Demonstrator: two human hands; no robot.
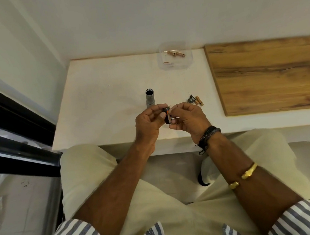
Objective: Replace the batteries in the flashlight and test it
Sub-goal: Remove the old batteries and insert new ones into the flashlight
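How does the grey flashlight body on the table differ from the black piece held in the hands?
The grey flashlight body stands upright on the white table, untouched; the black piece is pinched between the left hand and right hand. The body is light grey with a dark open top; the piece is black with an orange edge. Both are near the table's front edge.

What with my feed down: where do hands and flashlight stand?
Left hand and right hand pinch black battery holder. Flashlight body upright, open, on table. Cap, two loose batteries right of it; nothing in the way.
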